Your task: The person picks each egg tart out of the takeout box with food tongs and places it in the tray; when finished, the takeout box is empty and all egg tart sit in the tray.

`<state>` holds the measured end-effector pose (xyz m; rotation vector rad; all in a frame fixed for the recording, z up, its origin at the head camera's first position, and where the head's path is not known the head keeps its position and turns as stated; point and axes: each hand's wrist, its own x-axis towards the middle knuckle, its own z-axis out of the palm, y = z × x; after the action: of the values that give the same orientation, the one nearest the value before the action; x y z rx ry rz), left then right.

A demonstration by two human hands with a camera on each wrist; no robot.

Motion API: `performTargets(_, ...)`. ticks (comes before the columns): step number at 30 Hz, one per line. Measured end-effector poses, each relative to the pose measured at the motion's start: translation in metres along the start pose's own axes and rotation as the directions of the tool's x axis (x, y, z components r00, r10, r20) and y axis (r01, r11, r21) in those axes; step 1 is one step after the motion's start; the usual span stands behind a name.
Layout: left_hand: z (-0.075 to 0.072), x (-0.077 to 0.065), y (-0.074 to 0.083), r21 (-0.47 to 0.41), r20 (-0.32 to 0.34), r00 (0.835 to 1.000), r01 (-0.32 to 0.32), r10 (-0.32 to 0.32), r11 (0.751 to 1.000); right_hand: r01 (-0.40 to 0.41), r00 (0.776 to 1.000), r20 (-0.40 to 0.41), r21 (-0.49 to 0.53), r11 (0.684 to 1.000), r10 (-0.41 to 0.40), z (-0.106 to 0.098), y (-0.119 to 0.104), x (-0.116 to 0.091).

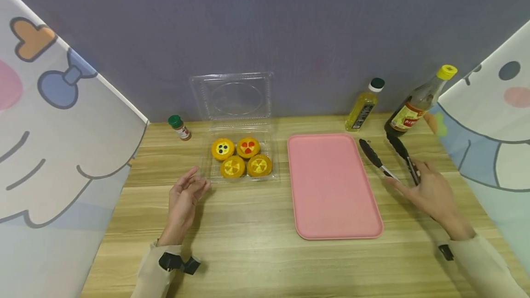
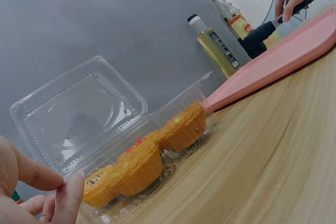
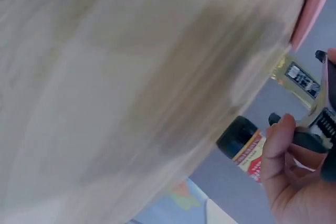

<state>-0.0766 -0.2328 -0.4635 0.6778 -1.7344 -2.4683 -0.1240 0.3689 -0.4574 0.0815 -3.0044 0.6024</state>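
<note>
My right hand (image 1: 434, 194) grips metal tongs (image 1: 388, 172) with black tips, which stand spread apart to the right of the pink tray (image 1: 333, 185). My left hand (image 1: 186, 199) is at the near left corner of a clear plastic container (image 1: 271, 134). In the left wrist view its thumb and fingers (image 2: 71, 198) pinch the container's rim. The hinged lid (image 1: 233, 98) stands up at the back. Inside sit several egg tarts (image 1: 259, 165), one topped with dark blue dots, another with red pieces. The right wrist view shows the right hand's fingers (image 3: 278, 145) curled at the tongs.
A small green-capped shaker (image 1: 181, 128) stands left of the container. An oil bottle (image 1: 364, 107) and a yellow-capped sauce bottle (image 1: 414, 105) stand at the back right, near the tong tips. A grey wall (image 1: 314, 49) bounds the wooden table (image 1: 244, 247) behind.
</note>
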Motion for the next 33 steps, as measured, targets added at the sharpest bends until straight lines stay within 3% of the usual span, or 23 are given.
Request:
performTargets(7, 0.0, 0.0, 0.001, -0.01, 0.012, 1.0, -0.003, 0.003, 1.0, 0.054, 0.998, 0.016, 0.053, 0.997, -0.055, -0.008, -0.024, -0.001)
performTargets(10, 0.0, -0.001, 0.002, -0.012, 0.008, 1.0, -0.002, 0.003, 1.0, 0.124, 0.992, -0.01, 0.079, 0.989, -0.123, -0.007, -0.036, 0.0)
performTargets(15, 0.0, -0.001, 0.001, -0.005, 0.008, 1.0, 0.003, -0.003, 1.0, 0.296, 0.95, -0.122, 0.067, 0.953, -0.287, 0.0, -0.053, 0.006)
performTargets(18, 0.0, -0.001, 0.0, -0.004, 0.012, 1.0, 0.005, -0.005, 1.0, 0.356, 0.925, -0.156, 0.042, 0.934, -0.345, 0.003, -0.06, 0.009)
performTargets(21, 0.0, -0.002, 0.0, -0.002, 0.014, 1.0, 0.002, -0.002, 1.0, 0.384, 0.914, -0.154, 0.027, 0.923, -0.375, 0.006, -0.067, 0.012)
performTargets(28, 0.001, -0.001, 0.0, 0.006, 0.015, 1.0, -0.003, 0.003, 1.0, 0.391, 0.916, -0.114, 0.038, 0.92, -0.385, 0.01, -0.087, 0.019)
performTargets(33, 0.0, -0.002, -0.001, 0.002, 0.009, 1.0, 0.003, -0.003, 1.0, 0.444, 0.891, -0.114, 0.013, 0.896, -0.44, 0.013, -0.104, 0.027)
